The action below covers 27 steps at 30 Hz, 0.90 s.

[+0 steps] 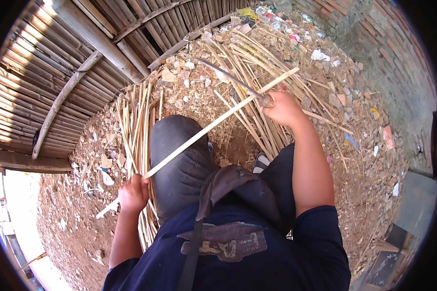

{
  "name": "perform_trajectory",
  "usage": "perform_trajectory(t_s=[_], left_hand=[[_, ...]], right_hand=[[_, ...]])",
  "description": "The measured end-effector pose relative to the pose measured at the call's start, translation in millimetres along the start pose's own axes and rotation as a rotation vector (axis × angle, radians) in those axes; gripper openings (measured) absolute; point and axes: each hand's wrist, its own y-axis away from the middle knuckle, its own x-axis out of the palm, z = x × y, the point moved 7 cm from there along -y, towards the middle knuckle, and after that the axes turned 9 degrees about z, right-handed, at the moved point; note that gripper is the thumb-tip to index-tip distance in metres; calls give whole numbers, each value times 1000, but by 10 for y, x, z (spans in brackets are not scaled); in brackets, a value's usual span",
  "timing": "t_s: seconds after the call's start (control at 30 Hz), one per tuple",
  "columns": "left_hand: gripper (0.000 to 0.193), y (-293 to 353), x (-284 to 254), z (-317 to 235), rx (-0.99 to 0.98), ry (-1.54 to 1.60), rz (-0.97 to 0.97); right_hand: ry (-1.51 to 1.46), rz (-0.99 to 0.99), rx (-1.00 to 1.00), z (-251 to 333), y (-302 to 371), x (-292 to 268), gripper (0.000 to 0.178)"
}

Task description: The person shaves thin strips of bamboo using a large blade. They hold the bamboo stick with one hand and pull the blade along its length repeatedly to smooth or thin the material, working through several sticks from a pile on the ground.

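A long pale bamboo strip (206,130) slants across my raised knee, from the lower left up to the right. My left hand (133,193) is closed around its lower part, and a short end sticks out beyond the fist. My right hand (282,107) grips the handle of a long, narrow knife (228,76). The dark blade points up and to the left, crossing the strip close to its upper end. Whether the blade cuts into the strip or just rests against it, I cannot tell.
Several cut strips (133,123) lie in a bundle left of my knee. A larger strip pile (257,82) spreads over the littered dirt ahead. A bamboo slat wall (53,87) rises at the left, a brick wall (393,63) at the right. Grey panels (415,201) stand at the right edge.
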Motion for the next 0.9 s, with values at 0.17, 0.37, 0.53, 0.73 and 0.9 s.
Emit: perform_trajectory(t_s=[0.17,0.37,0.53,0.73,0.9], left_hand=[[29,8,96,-13,-11,29,15],[28,36,16,-70,2,16,-36],[27,61,63,-44,20,50,-56],[28,4,2,-93,-15,18,-18],[28,34,-11,-68,-23,24,-4]], right_hand=[[-79,36,-119,-454,-216,121,50],[-38,-128,-14,-253,-70,-45,32],[93,21,-152,209,38,106,27],[-252,-130,16,-662,-368,3,31],[-126,-26,6,-136,-116,44,23]])
